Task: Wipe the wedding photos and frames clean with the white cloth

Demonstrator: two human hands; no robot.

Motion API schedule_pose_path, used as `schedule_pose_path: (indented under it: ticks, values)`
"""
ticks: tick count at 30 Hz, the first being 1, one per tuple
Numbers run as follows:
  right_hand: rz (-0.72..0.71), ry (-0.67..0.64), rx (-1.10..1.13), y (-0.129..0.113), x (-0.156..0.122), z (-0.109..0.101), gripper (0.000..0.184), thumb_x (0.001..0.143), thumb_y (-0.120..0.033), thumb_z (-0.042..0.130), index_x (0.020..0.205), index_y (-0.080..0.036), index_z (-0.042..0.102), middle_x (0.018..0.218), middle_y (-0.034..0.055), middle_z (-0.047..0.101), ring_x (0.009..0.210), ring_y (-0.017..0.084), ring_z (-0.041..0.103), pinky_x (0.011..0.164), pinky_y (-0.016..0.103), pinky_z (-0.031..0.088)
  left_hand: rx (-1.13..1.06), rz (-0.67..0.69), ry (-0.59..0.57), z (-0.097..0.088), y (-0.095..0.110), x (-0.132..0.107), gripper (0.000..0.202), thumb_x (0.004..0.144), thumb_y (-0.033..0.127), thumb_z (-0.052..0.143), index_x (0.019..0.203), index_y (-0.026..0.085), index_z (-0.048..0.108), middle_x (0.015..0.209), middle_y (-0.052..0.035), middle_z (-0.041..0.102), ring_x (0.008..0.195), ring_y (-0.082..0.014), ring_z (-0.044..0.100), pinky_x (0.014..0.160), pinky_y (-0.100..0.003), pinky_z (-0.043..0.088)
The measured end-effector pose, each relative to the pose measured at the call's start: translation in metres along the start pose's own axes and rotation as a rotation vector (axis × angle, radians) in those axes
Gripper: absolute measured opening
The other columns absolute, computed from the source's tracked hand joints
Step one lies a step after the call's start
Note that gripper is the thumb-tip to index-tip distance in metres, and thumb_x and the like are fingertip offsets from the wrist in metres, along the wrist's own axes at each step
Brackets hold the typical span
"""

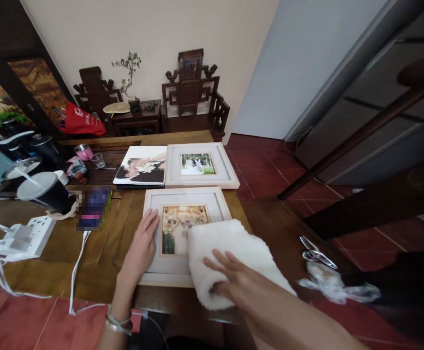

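Note:
A light wooden picture frame (180, 278) lies flat on the table in front of me, with a wedding photo (175, 228) inside a pale mat. My left hand (143, 245) rests along its left side, fingers stretched out flat on the border. Over the frame's right part lies a fluffy white towel (229, 238), hiding that side and a bit of the photo. My right hand (229, 277) presses on the towel, its thumb tucked into a fold. Just beyond, a second framed photo (197, 164) touches a white-edged portrait panel (142, 165), part of which is blurred out.
On the left stand a lidded cup with a straw (46, 192), a white power strip (33, 236) with cables, and a phone-like, pixelated item (94, 209). Scissors (319, 253) and a crumpled plastic bag (331, 282) lie at right. Carved chairs (193, 97) stand behind the table.

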State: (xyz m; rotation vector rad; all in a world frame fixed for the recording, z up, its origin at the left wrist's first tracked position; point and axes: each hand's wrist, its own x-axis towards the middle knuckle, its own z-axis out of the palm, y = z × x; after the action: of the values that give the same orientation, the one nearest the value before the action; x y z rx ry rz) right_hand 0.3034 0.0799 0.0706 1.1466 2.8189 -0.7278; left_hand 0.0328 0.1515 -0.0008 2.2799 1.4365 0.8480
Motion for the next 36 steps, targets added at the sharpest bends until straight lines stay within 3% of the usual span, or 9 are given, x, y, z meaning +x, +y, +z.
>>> schedule_pose_path:
  ticks: [4,8,12,15,19,24,27,31,36]
  values:
    - [0.001,0.076,-0.004,-0.005,0.005,0.013,0.056,0.064,0.003,0.047,0.112,-0.017,0.067,0.148,0.0135,0.039,0.141,0.033,0.023,0.113,0.053,0.027,-0.009,-0.047,-0.055,-0.001,0.001,0.0,0.064,0.083,-0.003,0.03,0.142,0.02,0.041,0.15,-0.0096,0.038,0.141,-0.02,0.03,0.116,-0.047,0.027]
    - [0.048,0.294,-0.136,0.024,0.045,0.02,0.052,0.065,0.005,0.047,0.11,-0.013,0.068,0.147,0.0181,0.04,0.141,0.036,0.021,0.112,0.058,0.026,-0.011,-0.062,-0.069,-0.001,0.001,0.0,0.06,0.084,-0.001,0.032,0.14,0.019,0.044,0.148,-0.0101,0.041,0.14,-0.0212,0.032,0.115,-0.049,0.028]
    - [0.101,0.4,-0.289,0.06,0.085,-0.003,0.05,0.067,0.005,0.049,0.111,-0.009,0.066,0.144,0.0198,0.043,0.139,0.038,0.025,0.113,0.056,0.025,-0.023,-0.07,-0.061,-0.001,0.001,-0.001,0.06,0.084,-0.001,0.032,0.138,0.02,0.045,0.148,-0.0093,0.041,0.14,-0.0211,0.032,0.115,-0.05,0.028]
    - [0.114,0.39,-0.354,0.072,0.101,-0.019,0.049,0.068,0.006,0.049,0.113,-0.006,0.065,0.144,0.0209,0.042,0.139,0.039,0.025,0.113,0.057,0.022,-0.024,-0.072,-0.054,-0.001,0.002,0.0,0.056,0.086,0.0,0.031,0.137,0.019,0.047,0.148,-0.0102,0.041,0.14,-0.0211,0.032,0.115,-0.05,0.028]
    - [0.081,0.266,-0.298,0.059,0.087,-0.015,0.051,0.067,0.008,0.048,0.111,-0.009,0.067,0.145,0.0203,0.041,0.139,0.038,0.023,0.112,0.058,0.021,-0.02,-0.082,-0.045,-0.001,0.003,0.001,0.055,0.088,0.002,0.031,0.139,0.019,0.045,0.148,-0.0101,0.041,0.14,-0.0205,0.032,0.115,-0.048,0.028]
    - [0.006,0.05,-0.077,0.011,0.025,-0.006,0.05,0.065,0.003,0.05,0.108,-0.015,0.068,0.147,0.0164,0.04,0.14,0.037,0.022,0.111,0.06,0.023,0.019,-0.083,-0.075,-0.001,0.003,0.002,0.055,0.091,0.006,0.032,0.143,0.023,0.037,0.151,-0.0076,0.037,0.141,-0.0202,0.03,0.115,-0.049,0.027]
    - [-0.057,0.002,0.013,-0.012,0.001,-0.007,0.051,0.065,0.002,0.047,0.107,-0.019,0.068,0.145,0.0121,0.044,0.139,0.032,0.029,0.111,0.054,0.028,0.04,-0.08,-0.089,-0.001,0.003,0.001,0.056,0.09,0.006,0.032,0.143,0.024,0.038,0.15,-0.0072,0.038,0.141,-0.0198,0.031,0.115,-0.049,0.027]
    - [-0.046,0.107,-0.021,-0.008,0.017,0.008,0.055,0.063,0.004,0.047,0.109,-0.018,0.068,0.147,0.0119,0.041,0.14,0.034,0.025,0.111,0.056,0.029,0.056,-0.081,-0.102,-0.001,0.004,0.002,0.055,0.09,0.006,0.032,0.143,0.022,0.038,0.149,-0.0083,0.039,0.14,-0.0198,0.032,0.115,-0.048,0.029]
    - [0.015,0.372,-0.256,0.048,0.08,0.011,0.05,0.066,0.005,0.051,0.109,-0.014,0.068,0.148,0.0173,0.038,0.14,0.039,0.021,0.11,0.063,0.022,0.054,-0.086,-0.11,-0.003,0.007,0.004,0.054,0.091,0.007,0.032,0.141,0.021,0.04,0.149,-0.0083,0.04,0.14,-0.0202,0.033,0.113,-0.05,0.031]
